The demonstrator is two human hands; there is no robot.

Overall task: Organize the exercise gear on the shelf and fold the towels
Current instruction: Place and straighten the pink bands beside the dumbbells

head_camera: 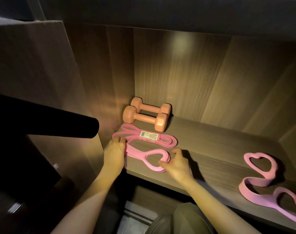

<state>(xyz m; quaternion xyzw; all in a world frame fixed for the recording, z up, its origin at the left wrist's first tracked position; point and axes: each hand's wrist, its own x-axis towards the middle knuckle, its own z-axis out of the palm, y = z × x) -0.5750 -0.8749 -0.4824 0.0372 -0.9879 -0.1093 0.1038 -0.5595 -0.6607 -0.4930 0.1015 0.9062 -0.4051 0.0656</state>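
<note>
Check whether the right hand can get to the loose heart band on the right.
Probably yes: only bare shelf lies between the right hand and that heart band, which lies free near the front edge.

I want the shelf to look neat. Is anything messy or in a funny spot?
Yes. The pink heart-handled band on the right lies alone in a twisted curl near the front edge of the shelf, apart from the dumbbells and labelled band grouped in the left corner.
</note>
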